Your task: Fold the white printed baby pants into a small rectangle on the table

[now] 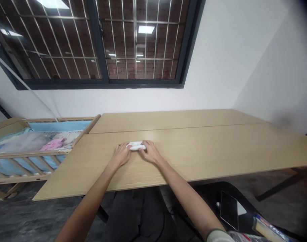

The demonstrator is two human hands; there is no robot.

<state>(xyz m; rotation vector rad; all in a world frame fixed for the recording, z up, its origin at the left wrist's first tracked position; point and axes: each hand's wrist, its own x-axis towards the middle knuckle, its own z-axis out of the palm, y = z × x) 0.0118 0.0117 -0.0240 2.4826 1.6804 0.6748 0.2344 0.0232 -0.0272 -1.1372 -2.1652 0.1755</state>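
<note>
A small white folded bundle (136, 146) lies on the near part of the wooden table (206, 148). It looks soft, like cloth or tissue, but I cannot tell which. My left hand (122, 154) grips its left end, fingers over the top and thumb on the near side. At the right end, my right hand (150, 152) holds it the same way with curled fingers. Both hands rest low at the tabletop, and the fingers hide the bundle's two ends.
A wooden crib (29, 155) with blue lining and a pink cloth (53, 144) stands against the table's left side. Below the table's front edge at right, a black seat holds a dark tablet-like device (229, 210) and a colourful package (268, 228). A barred window (143, 84) is behind.
</note>
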